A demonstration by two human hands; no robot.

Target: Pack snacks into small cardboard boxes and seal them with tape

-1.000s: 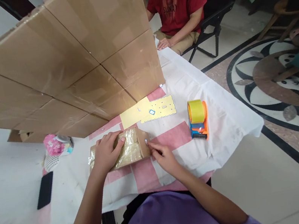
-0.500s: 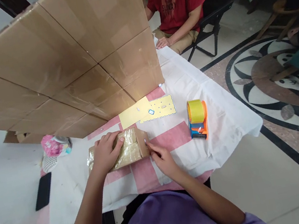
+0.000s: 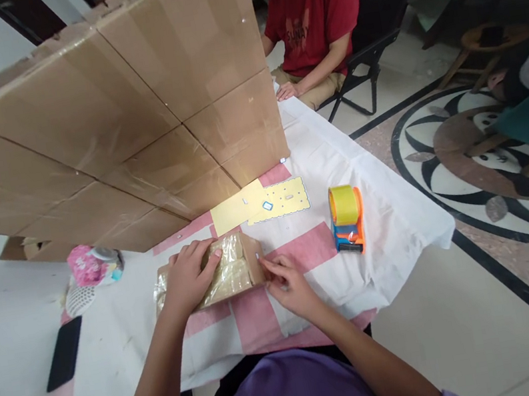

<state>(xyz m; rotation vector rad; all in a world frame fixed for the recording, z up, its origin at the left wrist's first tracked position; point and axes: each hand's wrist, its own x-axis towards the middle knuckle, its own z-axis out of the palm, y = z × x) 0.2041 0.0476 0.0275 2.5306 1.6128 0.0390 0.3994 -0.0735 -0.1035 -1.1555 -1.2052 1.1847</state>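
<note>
A small brown cardboard box (image 3: 253,262) lies on the white and pink tablecloth (image 3: 306,265), with clear plastic-wrapped contents (image 3: 229,273) showing in its open top. My left hand (image 3: 187,277) lies flat on the wrapped contents, fingers stretched out. My right hand (image 3: 286,283) is at the box's right end, its fingertips pinched against the end flap. What the fingers pinch is too small to make out.
A yellow tape roll in an orange and blue dispenser (image 3: 347,218) stands to the right. Yellow sticker sheets (image 3: 260,203) lie behind the box. A large cardboard panel (image 3: 117,107) stands at the back. A black phone (image 3: 61,354) and pink packet (image 3: 83,265) lie left. A person in red (image 3: 311,21) sits beyond.
Both hands have stayed at the box; the right fingertips have shifted slightly at the end flap. The view has tilted a little.
</note>
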